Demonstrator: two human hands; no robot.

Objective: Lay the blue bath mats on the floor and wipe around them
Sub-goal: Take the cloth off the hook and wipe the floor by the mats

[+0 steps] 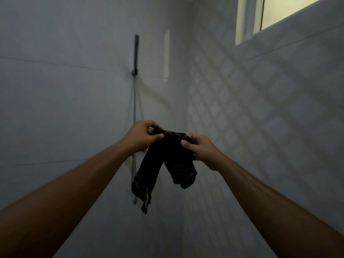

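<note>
A dark, limp cloth [163,164] hangs in the air in front of a white bathroom wall, held up by its top edge. My left hand [143,135] pinches the left part of that edge between thumb and fingers. My right hand [202,150] grips the right part, fingers curled around the fabric. Two folds of the cloth dangle down, the left one longer. No blue bath mat and no floor are in view.
A dark hand shower [136,53] sits in a wall holder, its hose [134,112] dropping down behind the cloth. The right wall [260,118] is tiled in a diamond pattern. A bright window [279,13] is at the top right.
</note>
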